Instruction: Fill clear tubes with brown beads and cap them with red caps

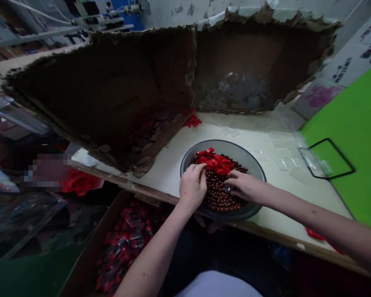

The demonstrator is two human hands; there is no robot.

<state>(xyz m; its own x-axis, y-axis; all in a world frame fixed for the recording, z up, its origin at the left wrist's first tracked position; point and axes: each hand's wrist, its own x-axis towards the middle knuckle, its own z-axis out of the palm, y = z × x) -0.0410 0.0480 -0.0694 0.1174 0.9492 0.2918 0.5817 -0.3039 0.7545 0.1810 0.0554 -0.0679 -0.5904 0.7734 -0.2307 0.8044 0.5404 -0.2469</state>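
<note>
A grey bowl (256,165) holds many shiny brown beads (224,201), with a heap of red plastic pieces (216,161) lying on top at its far side. Over the bowl's left rim is my left hand (193,185), its fingers curled together beside the red pieces; whatever they pinch is hidden. My right hand (245,187) reaches in from the right, closed on a small clear plastic container (228,188) just above the beads. The two hands are apart, with beads showing between them.
Torn cardboard boxes (160,62) stand behind the bowl, holding red pieces and clear plastic pieces (235,88). Several clear pieces (287,163) lie on the white table (170,173). At right is a green panel (352,136) with a black wire loop (340,154). Red-capped clear containers (126,239) fill a box below.
</note>
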